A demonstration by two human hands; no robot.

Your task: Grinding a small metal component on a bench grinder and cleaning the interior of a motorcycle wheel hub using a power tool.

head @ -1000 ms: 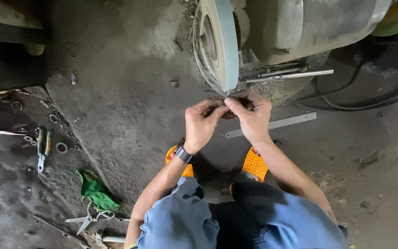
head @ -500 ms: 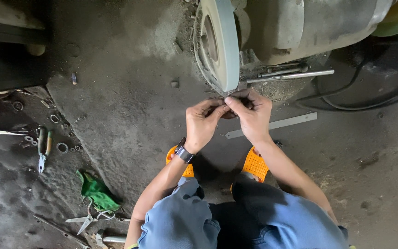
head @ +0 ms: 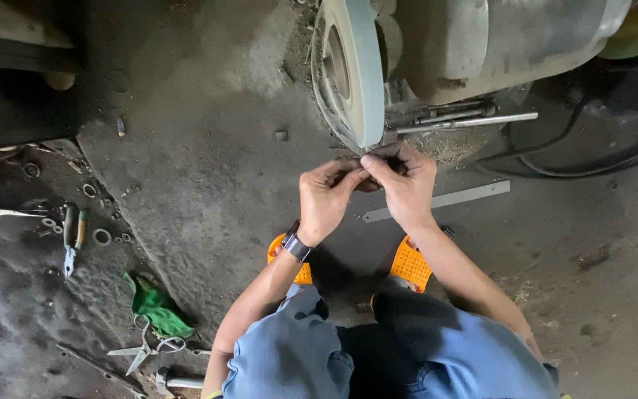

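Hands, left and right, pinch small dark part (unclear) beside smooth pale disc.

Left of the grey wheel lie 1 pair of pliers, 1 green rag and 1 pair of scissors. Right of the wheel lie 1 flat metal strip and 1 steel rod. Below it show 2 orange sandals.

This is a repair workshop, with work done low on a stained, dusty concrete floor. A big metal machine with a pale disc wheel stands on it. Left of the machine, well apart, lie pliers, loose washers, scissors and a green rag.
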